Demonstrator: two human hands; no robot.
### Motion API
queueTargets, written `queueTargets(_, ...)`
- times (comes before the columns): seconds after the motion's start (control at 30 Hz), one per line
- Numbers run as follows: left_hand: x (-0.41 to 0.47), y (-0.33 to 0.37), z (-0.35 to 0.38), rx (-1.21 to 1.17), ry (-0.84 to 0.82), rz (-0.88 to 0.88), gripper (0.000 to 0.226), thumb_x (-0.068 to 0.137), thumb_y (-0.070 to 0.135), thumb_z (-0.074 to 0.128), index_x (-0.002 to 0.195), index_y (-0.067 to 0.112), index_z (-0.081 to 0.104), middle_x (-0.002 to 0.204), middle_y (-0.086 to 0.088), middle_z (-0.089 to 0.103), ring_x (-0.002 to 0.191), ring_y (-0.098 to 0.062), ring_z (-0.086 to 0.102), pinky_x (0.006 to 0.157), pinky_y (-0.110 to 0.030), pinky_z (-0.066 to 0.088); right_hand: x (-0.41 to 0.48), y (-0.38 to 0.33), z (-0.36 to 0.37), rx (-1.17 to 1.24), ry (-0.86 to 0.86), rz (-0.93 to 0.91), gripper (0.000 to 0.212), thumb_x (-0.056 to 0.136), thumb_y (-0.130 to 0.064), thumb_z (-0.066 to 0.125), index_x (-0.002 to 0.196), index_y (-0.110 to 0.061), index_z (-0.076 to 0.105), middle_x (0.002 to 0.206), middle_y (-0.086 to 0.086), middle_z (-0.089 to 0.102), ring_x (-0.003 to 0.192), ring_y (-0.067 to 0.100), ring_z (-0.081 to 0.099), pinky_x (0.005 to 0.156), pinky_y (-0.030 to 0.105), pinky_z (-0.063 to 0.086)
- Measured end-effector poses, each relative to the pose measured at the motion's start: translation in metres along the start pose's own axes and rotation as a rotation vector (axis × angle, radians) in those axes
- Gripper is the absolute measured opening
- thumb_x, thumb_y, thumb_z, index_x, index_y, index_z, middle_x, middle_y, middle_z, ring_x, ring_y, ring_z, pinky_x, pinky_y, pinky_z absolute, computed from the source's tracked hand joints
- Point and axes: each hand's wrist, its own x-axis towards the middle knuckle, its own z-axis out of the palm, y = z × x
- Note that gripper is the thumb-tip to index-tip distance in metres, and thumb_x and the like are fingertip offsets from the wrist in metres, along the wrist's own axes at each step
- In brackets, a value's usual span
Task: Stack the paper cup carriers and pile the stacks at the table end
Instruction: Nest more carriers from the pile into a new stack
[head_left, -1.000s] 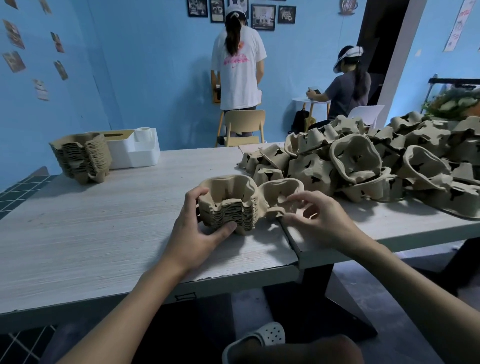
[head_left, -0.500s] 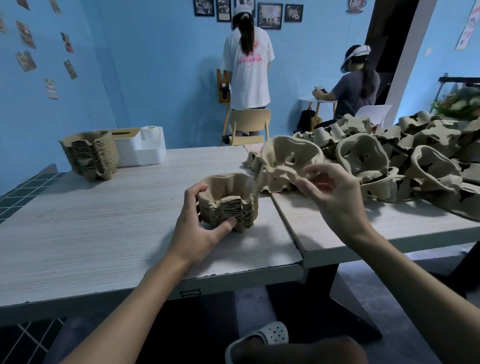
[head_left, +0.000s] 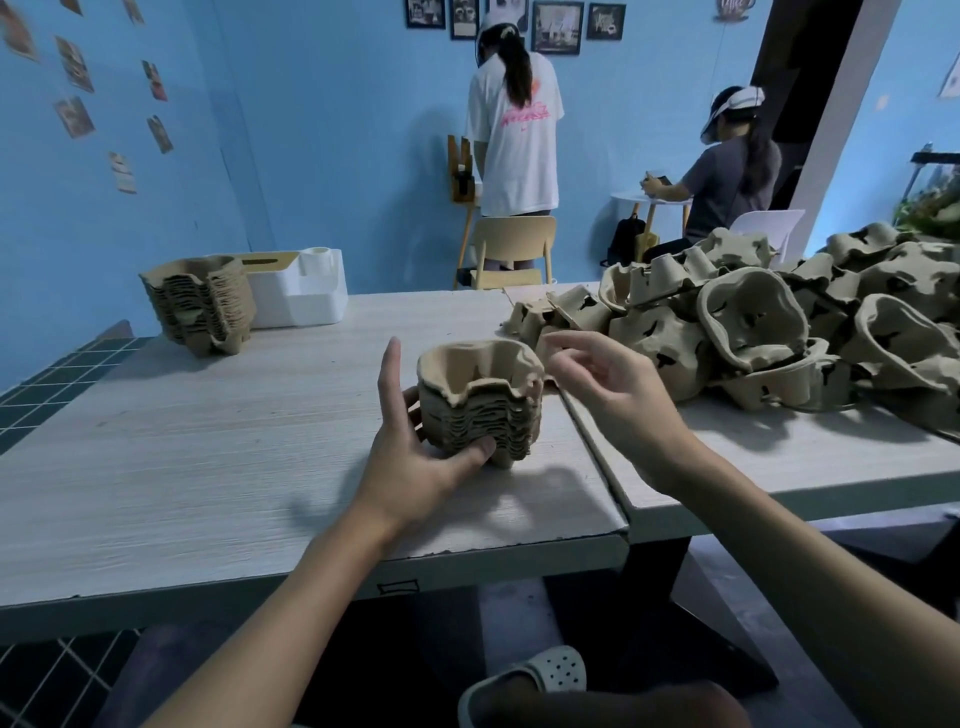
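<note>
A short stack of brown paper cup carriers (head_left: 480, 400) stands on the pale wooden table (head_left: 182, 441) near its right edge. My left hand (head_left: 410, 457) holds the stack from its left side, thumb pressed on the lower front, index finger pointing up. Just right of the stack's rim my right hand (head_left: 608, 384) hovers with loosely curled fingers and holds nothing. A big heap of loose carriers (head_left: 753, 332) covers the adjoining table (head_left: 779, 457) on the right. A taller finished stack (head_left: 200, 306) sits at the far left end.
A white box (head_left: 301, 291) stands beside the finished stack. Behind the table are a wooden chair (head_left: 511, 249), a standing person (head_left: 514, 130) and a seated person (head_left: 732, 171). A narrow seam separates the two tables.
My right hand lifted a loose carrier from the heap, set it onto the stack and let go. The left hand stayed on the stack, its index finger now raised.
</note>
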Motion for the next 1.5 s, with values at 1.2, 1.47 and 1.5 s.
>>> queueTargets(1.2,0.000,0.001,-0.003,0.300,0.125,0.113,0.070,0.076,0.033,0.084,0.111,0.060,0.030,0.120,-0.002,0.055,0.107,-0.017,0.059,0.090,-0.037,0.053,0.056,0.085,0.010,-1.097,-0.056,-0.032,0.056,0.082,-0.040,0.065,0.133,-0.033,0.042,0.132,0.005,0.031,0.127,0.030,0.026,0.097,0.051,0.033)
queueTargets(1.47,-0.002,0.005,-0.002,0.280,0.127,0.075,0.062,0.065,0.055,0.075,0.110,0.060,0.032,0.118,-0.003,0.056,0.106,-0.021,0.061,0.090,-0.046,0.054,0.051,0.079,0.010,-0.843,0.116,-0.128,0.044,0.083,-0.041,0.070,0.119,-0.021,0.054,0.133,0.013,0.033,0.119,0.034,0.034,0.092,0.049,0.041)
queueTargets(1.5,-0.002,0.005,-0.002,0.281,0.126,0.072,0.062,0.065,0.055,0.074,0.110,0.059,0.032,0.118,-0.003,0.056,0.106,-0.021,0.061,0.090,-0.046,0.053,0.050,0.078,0.010,-0.780,0.142,-0.141,0.046,0.083,-0.041,0.070,0.119,-0.018,0.053,0.131,0.013,0.034,0.117,0.035,0.037,0.094,0.048,0.043)
